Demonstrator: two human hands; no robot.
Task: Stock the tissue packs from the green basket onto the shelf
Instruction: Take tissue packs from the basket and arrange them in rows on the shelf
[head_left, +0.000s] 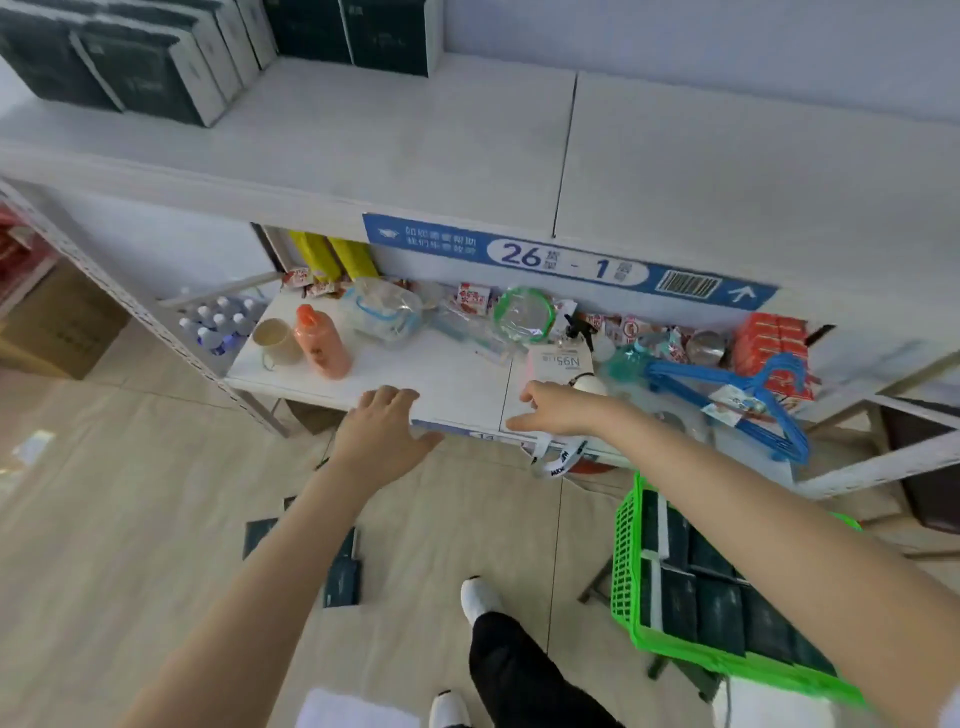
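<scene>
Both empty, it seems, our spread left hand and loosely curled right hand hover by the lower shelf, free to fetch tissue packs stacked in the green basket beneath our right arm.

Upper shelf bare right of the tissue packs; lower shelf cluttered at back and right, front strip by the bottle free

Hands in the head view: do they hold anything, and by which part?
Left hand holds nothing, fingers spread. Right hand seems empty; a white strap hangs just below it.
</scene>
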